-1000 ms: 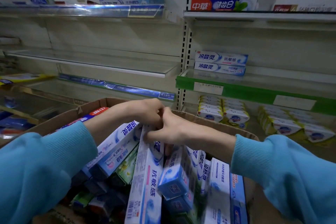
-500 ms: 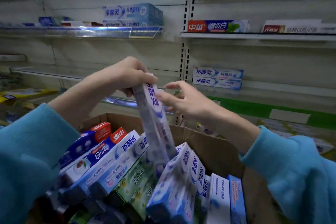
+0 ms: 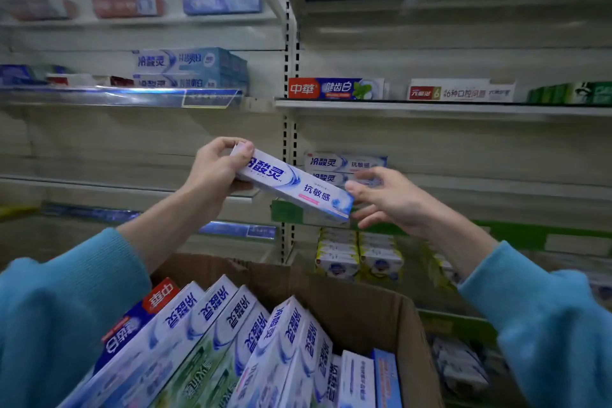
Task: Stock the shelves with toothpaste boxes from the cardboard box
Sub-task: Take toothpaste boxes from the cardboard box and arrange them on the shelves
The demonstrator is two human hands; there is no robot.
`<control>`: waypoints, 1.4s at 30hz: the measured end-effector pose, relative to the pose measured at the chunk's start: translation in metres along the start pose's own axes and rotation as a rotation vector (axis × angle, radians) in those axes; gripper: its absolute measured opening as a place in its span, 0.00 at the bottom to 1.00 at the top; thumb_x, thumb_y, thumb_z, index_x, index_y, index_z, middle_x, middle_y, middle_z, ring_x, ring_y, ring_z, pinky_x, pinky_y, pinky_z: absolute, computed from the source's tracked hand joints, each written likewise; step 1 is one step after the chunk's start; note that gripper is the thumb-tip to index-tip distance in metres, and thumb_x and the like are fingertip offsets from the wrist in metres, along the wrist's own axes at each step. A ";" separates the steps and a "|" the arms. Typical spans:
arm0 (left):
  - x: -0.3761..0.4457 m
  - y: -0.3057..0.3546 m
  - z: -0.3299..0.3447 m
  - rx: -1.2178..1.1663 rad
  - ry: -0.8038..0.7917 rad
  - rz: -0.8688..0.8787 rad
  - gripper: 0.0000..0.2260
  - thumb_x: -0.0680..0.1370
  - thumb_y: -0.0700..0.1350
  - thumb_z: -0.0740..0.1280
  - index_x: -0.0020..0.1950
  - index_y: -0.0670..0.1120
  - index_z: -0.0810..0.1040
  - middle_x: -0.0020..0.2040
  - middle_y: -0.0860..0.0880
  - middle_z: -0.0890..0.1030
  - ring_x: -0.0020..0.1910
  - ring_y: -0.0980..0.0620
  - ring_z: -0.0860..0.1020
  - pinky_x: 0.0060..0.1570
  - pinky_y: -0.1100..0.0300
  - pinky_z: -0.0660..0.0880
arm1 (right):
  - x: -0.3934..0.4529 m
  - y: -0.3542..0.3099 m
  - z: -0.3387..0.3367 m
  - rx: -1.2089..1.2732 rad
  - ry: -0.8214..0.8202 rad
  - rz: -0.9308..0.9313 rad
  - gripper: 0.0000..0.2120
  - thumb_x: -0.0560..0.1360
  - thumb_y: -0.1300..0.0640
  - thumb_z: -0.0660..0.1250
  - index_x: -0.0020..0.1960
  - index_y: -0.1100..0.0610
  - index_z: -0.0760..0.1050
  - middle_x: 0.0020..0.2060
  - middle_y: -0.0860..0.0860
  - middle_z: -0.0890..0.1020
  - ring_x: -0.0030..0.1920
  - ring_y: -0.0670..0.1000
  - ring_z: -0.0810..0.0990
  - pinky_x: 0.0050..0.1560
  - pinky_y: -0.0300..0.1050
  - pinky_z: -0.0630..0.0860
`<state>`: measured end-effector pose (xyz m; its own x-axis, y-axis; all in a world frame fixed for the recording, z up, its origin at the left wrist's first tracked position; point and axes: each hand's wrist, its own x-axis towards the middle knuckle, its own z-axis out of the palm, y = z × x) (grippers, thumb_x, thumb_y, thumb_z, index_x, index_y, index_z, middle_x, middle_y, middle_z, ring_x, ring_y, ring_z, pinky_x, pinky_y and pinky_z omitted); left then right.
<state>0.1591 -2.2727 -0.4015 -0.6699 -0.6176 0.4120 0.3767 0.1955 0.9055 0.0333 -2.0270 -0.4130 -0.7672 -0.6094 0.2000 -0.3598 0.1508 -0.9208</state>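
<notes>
In front of you the shelves [image 3: 430,108] carry toothpaste boxes lying lengthwise: a red-and-blue box [image 3: 334,88] beside a white one [image 3: 460,90] at upper right, two stacked white-and-blue boxes [image 3: 344,168] one shelf below, a blue stack [image 3: 190,68] at upper left.

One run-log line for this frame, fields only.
left hand: grips white toothpaste box | right hand: open at box's far end | cardboard box: stocked | target: undetermined

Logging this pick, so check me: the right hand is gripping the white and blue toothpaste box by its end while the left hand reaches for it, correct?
Not quite: the hands are swapped. In the head view the left hand grips the white and blue toothpaste box by its end, while the right hand reaches for it.
</notes>
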 end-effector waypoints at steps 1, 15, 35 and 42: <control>0.002 -0.007 0.003 -0.037 -0.009 -0.022 0.04 0.82 0.44 0.68 0.54 0.45 0.77 0.43 0.44 0.83 0.37 0.50 0.83 0.40 0.52 0.83 | 0.002 0.005 -0.002 0.028 -0.001 0.023 0.26 0.77 0.53 0.70 0.70 0.59 0.65 0.56 0.64 0.80 0.45 0.62 0.86 0.40 0.51 0.82; 0.058 -0.037 0.068 -0.108 0.158 -0.033 0.14 0.78 0.47 0.73 0.57 0.44 0.73 0.52 0.43 0.83 0.48 0.46 0.85 0.49 0.50 0.83 | 0.060 0.029 -0.019 -0.025 0.436 -0.099 0.08 0.78 0.59 0.70 0.50 0.63 0.75 0.41 0.61 0.84 0.36 0.60 0.83 0.45 0.59 0.82; 0.145 -0.103 0.147 0.392 0.113 -0.057 0.08 0.81 0.48 0.64 0.53 0.44 0.71 0.52 0.42 0.81 0.52 0.41 0.81 0.56 0.48 0.80 | 0.158 0.062 -0.071 -0.589 0.673 -0.066 0.15 0.76 0.49 0.65 0.52 0.61 0.73 0.49 0.58 0.79 0.53 0.60 0.77 0.47 0.49 0.71; 0.145 -0.109 0.147 0.592 0.011 -0.124 0.05 0.83 0.43 0.63 0.51 0.42 0.74 0.48 0.44 0.79 0.44 0.45 0.77 0.46 0.53 0.76 | 0.157 0.068 -0.072 -0.778 0.469 0.057 0.15 0.71 0.50 0.68 0.34 0.57 0.68 0.32 0.54 0.74 0.40 0.58 0.75 0.37 0.44 0.65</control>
<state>-0.0730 -2.2713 -0.4252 -0.6780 -0.6705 0.3012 -0.1264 0.5100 0.8508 -0.1503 -2.0562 -0.4204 -0.8710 -0.2313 0.4334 -0.4408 0.7575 -0.4816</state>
